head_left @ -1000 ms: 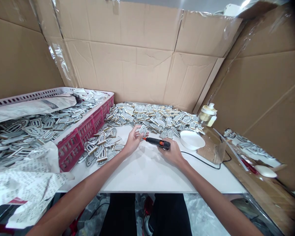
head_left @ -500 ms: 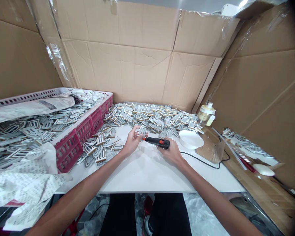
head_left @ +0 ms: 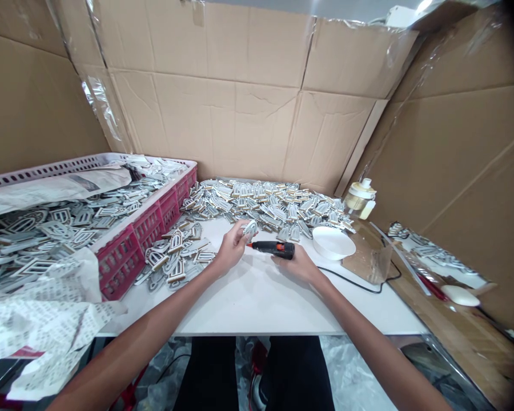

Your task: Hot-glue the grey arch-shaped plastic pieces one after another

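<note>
My left hand is closed on a small grey-and-white arch-shaped piece, held up above the white tabletop. In my right hand is a black hot glue gun with an orange tip. The tip points left and lies just below the piece, close to my left fingers; whether it touches cannot be made out. A cord runs from near my right hand to the right. Behind both hands spreads a heap of similar pieces, and a smaller pile lies left of my left hand.
A pink-and-white crate of such pieces and crumpled newspaper stands at the left. To the right are a white bowl, a bottle with a pale cap and a cardboard piece. Cardboard walls enclose the table.
The arch-shaped piece has tilted to the right in my left fingers. My right hand and the glue gun have shifted very slightly.
</note>
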Available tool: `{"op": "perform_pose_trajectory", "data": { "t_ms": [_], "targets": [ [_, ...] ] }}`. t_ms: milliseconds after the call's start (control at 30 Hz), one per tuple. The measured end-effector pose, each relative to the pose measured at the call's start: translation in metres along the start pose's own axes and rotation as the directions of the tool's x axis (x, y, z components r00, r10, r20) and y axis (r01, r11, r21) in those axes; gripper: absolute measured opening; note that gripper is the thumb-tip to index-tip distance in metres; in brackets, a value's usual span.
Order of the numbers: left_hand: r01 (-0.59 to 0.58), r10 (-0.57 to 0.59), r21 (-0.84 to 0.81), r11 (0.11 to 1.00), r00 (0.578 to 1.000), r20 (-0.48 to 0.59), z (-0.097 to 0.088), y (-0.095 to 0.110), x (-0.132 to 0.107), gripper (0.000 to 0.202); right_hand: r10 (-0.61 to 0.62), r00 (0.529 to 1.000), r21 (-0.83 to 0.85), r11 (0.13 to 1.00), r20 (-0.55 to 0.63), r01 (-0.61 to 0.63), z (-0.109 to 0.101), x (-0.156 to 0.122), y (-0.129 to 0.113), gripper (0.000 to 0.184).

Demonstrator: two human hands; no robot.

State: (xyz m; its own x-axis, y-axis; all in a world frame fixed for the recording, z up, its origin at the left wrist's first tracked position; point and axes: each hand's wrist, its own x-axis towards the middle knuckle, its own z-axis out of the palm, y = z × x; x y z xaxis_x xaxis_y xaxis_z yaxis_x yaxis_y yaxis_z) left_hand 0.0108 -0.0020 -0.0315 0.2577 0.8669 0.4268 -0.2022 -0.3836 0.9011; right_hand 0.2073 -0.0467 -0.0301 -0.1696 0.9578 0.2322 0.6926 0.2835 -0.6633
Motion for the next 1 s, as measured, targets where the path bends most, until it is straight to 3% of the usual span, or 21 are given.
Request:
{"op": "perform_pose_trajectory", "data": {
  "t_ms": [100, 267, 400, 567, 767, 900, 1000],
  "targets": [
    [-0.018, 0.017, -0.039, 0.999, 0.999, -0.039, -0.003, 0.006, 0.003, 0.032, -0.044, 0.999, -0.148, 0.988, 0.006, 0.044, 0.0, -0.001, -0.003, 0.013],
    [0.044, -0.074, -0.195, 0.98, 0.986, -0.149, -0.01, 0.011, 0.008, 0.038, -0.077, 0.994, -0.142, 0.988, -0.079, 0.066, 0.0, 0.002, -0.003, 0.016],
    [0.09, -0.136, -0.276, 0.957, 0.979, -0.153, -0.012, 0.009, 0.009, 0.034, -0.098, 0.99, -0.173, 0.982, -0.105, 0.079, 0.0, 0.004, 0.001, 0.015],
    [0.125, -0.197, -0.374, 0.919, 0.967, -0.162, -0.01, 0.01, 0.01, 0.029, -0.046, 0.995, -0.17, 0.985, -0.086, 0.031, -0.001, 0.004, 0.007, 0.032],
    [0.197, -0.309, -0.504, 0.841, 0.94, -0.148, -0.011, 0.012, 0.011, 0.022, -0.111, 0.994, -0.067, 0.992, -0.011, 0.11, -0.003, 0.006, 0.018, 0.045],
    [0.202, -0.313, -0.528, 0.825, 0.941, -0.129, -0.011, 0.013, 0.01, 0.016, -0.166, 0.986, -0.053, 0.985, 0.003, 0.166, -0.006, 0.005, 0.014, 0.042],
    [0.205, -0.309, -0.535, 0.819, 0.944, -0.111, -0.01, 0.014, 0.009, 0.013, -0.199, 0.978, -0.069, 0.978, -0.069, 0.194, -0.008, 0.006, 0.002, 0.041]
  ]
}}
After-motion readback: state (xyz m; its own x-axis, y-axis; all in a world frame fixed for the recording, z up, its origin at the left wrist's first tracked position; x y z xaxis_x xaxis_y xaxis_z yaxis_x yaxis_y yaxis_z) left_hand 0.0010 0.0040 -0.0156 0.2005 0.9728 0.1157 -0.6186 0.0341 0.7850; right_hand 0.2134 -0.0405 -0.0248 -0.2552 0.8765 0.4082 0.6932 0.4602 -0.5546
